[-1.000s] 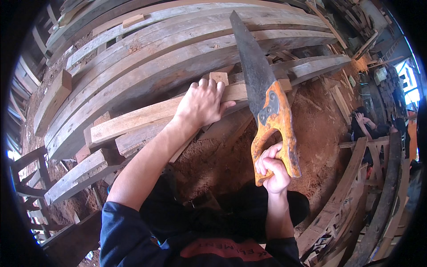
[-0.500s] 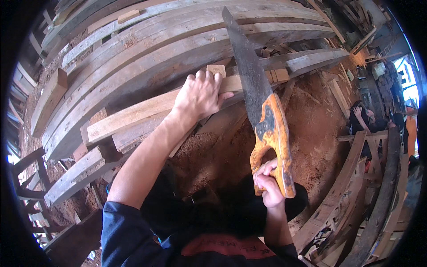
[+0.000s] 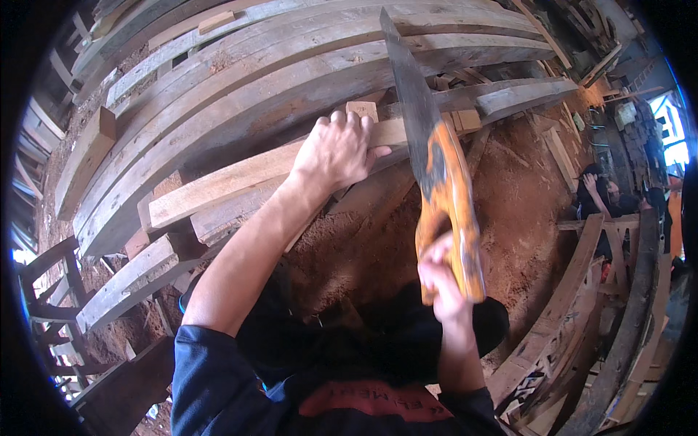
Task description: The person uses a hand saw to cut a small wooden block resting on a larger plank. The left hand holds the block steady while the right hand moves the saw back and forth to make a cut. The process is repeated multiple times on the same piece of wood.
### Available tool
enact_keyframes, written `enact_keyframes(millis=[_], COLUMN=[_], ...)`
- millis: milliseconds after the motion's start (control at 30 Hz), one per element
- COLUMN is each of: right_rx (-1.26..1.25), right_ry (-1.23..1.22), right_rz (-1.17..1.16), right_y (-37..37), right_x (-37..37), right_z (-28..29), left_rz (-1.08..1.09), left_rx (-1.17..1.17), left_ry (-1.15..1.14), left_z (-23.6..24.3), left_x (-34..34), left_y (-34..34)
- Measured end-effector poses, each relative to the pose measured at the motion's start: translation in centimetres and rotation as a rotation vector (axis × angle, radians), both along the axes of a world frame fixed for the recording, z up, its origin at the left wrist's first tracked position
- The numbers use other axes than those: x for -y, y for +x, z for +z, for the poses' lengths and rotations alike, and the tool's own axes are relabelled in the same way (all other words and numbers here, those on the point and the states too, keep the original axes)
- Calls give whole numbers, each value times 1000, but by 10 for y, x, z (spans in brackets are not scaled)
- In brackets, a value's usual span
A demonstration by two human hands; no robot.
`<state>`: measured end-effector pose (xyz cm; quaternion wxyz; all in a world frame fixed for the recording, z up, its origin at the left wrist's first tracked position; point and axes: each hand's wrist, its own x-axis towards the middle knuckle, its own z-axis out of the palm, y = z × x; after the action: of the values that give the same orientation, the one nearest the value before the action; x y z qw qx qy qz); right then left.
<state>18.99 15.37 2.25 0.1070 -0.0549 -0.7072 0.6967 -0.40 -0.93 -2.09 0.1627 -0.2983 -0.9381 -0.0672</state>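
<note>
In my right hand (image 3: 443, 280) is a handsaw (image 3: 414, 102), its worn yellow-orange handle wrapped by my fingers. The dark blade points away from me and lies across a pale wooden beam (image 3: 233, 176), near that beam's right part. My left hand (image 3: 338, 147) grips the same beam from above, just left of the blade, thumb on the near side and fingers over the far edge. A small wood block (image 3: 362, 110) shows just beyond my left fingers. The saw's teeth and any cut are too blurred to make out.
Long curved grey timbers (image 3: 291, 80) run across beyond the beam. A short squared timber (image 3: 87, 156) stands at the left, and a grey beam end (image 3: 145, 272) juts out nearer me. Reddish-brown dirt (image 3: 509, 218) covers the ground. At the right, another person (image 3: 600, 192) is near curved planks (image 3: 556, 320).
The saw and my right hand have moved slightly away from me, the handle turning more edge-on. My left hand stays on the beam; the whole view has shifted a little.
</note>
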Motion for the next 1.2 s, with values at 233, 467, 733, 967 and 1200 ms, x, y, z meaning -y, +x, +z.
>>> enact_keyframes(millis=[233,467,733,967,1200], right_rx=[-111,-65,-44,-67,-64], right_ry=[198,168,105,98,35], right_rz=[-15,1,-8,-32,-36], right_y=[10,-39,-2,3,18], right_x=[-2,10,4,-3,-1], right_z=[-10,2,1,-3,4], left_rz=[33,23,38,40,44], left_rx=[51,120,168,111,150], left_ry=[-32,10,-15,-38,-24], left_z=[1,6,5,3,3], left_x=[3,-4,-2,0,0], left_y=[4,4,9,9,8])
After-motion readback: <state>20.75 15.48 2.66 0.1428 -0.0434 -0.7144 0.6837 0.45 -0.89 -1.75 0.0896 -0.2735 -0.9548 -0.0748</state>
